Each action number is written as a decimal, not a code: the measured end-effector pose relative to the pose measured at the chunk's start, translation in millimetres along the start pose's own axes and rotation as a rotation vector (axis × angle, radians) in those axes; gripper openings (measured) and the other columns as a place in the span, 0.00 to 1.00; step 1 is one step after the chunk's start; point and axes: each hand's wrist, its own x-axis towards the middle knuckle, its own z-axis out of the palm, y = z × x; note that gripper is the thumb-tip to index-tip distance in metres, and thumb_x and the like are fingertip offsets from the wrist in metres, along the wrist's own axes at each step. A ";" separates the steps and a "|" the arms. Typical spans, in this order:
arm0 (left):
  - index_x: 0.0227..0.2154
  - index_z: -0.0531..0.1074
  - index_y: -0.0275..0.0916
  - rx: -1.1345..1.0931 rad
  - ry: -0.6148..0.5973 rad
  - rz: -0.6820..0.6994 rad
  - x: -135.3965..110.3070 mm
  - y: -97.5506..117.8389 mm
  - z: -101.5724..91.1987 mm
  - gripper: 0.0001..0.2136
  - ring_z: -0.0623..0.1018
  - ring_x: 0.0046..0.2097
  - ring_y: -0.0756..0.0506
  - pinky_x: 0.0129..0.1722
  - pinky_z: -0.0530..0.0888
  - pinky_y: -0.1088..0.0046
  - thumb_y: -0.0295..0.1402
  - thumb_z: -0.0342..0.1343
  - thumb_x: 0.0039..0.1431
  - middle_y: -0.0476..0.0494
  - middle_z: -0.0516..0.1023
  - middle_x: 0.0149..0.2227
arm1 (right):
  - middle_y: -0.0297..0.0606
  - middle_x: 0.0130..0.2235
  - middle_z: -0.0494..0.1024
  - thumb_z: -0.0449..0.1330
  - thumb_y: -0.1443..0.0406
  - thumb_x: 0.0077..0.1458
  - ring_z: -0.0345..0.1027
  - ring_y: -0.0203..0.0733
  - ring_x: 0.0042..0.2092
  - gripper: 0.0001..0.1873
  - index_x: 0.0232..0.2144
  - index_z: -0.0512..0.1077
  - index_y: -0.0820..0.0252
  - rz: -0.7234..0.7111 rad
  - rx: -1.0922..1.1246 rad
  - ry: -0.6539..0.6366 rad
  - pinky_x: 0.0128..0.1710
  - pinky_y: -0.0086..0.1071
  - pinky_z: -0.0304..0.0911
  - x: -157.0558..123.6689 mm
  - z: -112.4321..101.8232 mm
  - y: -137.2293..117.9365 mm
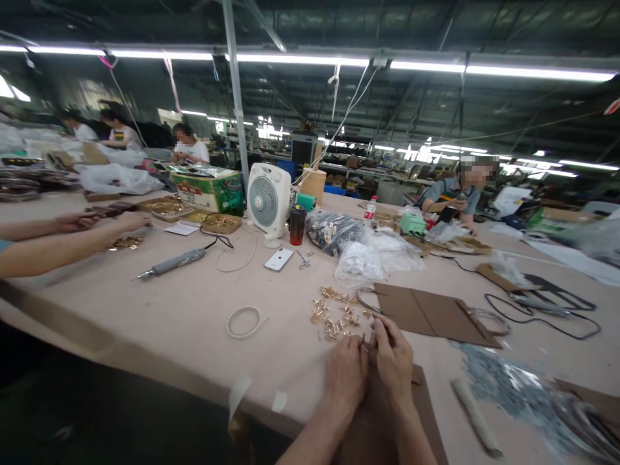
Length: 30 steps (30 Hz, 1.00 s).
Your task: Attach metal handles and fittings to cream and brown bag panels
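Note:
My left hand (346, 371) is closed at the top edge of a brown panel (421, 413), its fingers curled over a narrow part of it. Close beside it, my right hand (393, 355) pinches at the same spot; what lies between its fingertips is too small to make out. The panel slants toward me under both wrists. Just beyond my fingers lies a loose heap of small gold metal fittings (334, 316). A second brown panel (426, 313), with cord-like handles at its ends, rests flat to the right of the heap.
A coiled pale cord (245, 321), a phone (279, 259), a grey electric screwdriver (174, 263) and a fan (268, 199) are on the table. Plastic bags (378, 255) stand behind. At right lie a rolled strip (475, 416) and grey scraps (513, 381). A co-worker's arms (72, 242) reach in from the left.

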 end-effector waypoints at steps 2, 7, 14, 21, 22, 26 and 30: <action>0.48 0.74 0.41 -0.007 -0.015 -0.006 0.7 0.1 -3.5 0.14 0.78 0.50 0.41 0.49 0.72 0.67 0.32 0.44 0.72 0.39 0.79 0.48 | 0.40 0.35 0.84 0.58 0.49 0.62 0.75 0.43 0.33 0.24 0.47 0.81 0.60 -0.005 0.020 -0.152 0.39 0.36 0.72 26.2 14.4 -1.2; 0.49 0.74 0.39 -0.027 -0.055 -0.009 1.4 -3.6 -11.0 0.14 0.79 0.48 0.40 0.47 0.72 0.65 0.32 0.44 0.71 0.38 0.79 0.50 | 0.43 0.47 0.85 0.62 0.59 0.58 0.79 0.50 0.47 0.18 0.48 0.81 0.57 -0.109 -0.071 -0.527 0.53 0.44 0.71 74.5 65.0 16.4; 0.51 0.74 0.38 -0.073 -0.064 -0.017 0.4 -6.9 -15.3 0.15 0.79 0.50 0.39 0.50 0.73 0.63 0.28 0.46 0.66 0.38 0.79 0.51 | 0.45 0.57 0.80 0.56 0.70 0.59 0.73 0.49 0.59 0.21 0.52 0.80 0.57 -0.310 -0.341 -0.752 0.65 0.44 0.62 89.6 115.4 36.0; 0.50 0.76 0.38 -0.078 -0.068 -0.010 3.0 -9.2 -11.9 0.17 0.79 0.50 0.39 0.50 0.73 0.62 0.31 0.43 0.69 0.37 0.79 0.52 | 0.43 0.57 0.80 0.52 0.71 0.60 0.72 0.47 0.60 0.23 0.50 0.81 0.55 -0.463 -0.240 -0.900 0.65 0.48 0.62 84.8 104.8 46.8; 0.50 0.76 0.39 -0.081 -0.070 -0.001 3.1 -9.0 -11.9 0.17 0.79 0.50 0.39 0.50 0.73 0.62 0.32 0.43 0.69 0.37 0.80 0.51 | 0.43 0.57 0.81 0.52 0.69 0.61 0.72 0.47 0.60 0.22 0.52 0.81 0.55 -0.459 -0.218 -0.917 0.65 0.48 0.62 83.9 99.3 47.1; 0.50 0.76 0.43 -0.114 -0.106 0.069 3.5 -7.2 -13.8 0.16 0.79 0.49 0.40 0.50 0.74 0.63 0.33 0.45 0.69 0.41 0.81 0.50 | 0.41 0.57 0.81 0.54 0.66 0.63 0.72 0.48 0.61 0.22 0.56 0.78 0.52 -0.421 -0.197 -0.968 0.66 0.51 0.61 79.8 77.6 40.8; 0.47 0.77 0.43 -0.113 -0.110 0.067 6.2 -7.7 -12.7 0.15 0.79 0.48 0.39 0.50 0.74 0.63 0.34 0.46 0.68 0.40 0.82 0.49 | 0.39 0.54 0.83 0.56 0.66 0.62 0.76 0.48 0.56 0.21 0.55 0.79 0.49 -0.413 -0.139 -1.022 0.61 0.48 0.67 77.6 63.2 26.8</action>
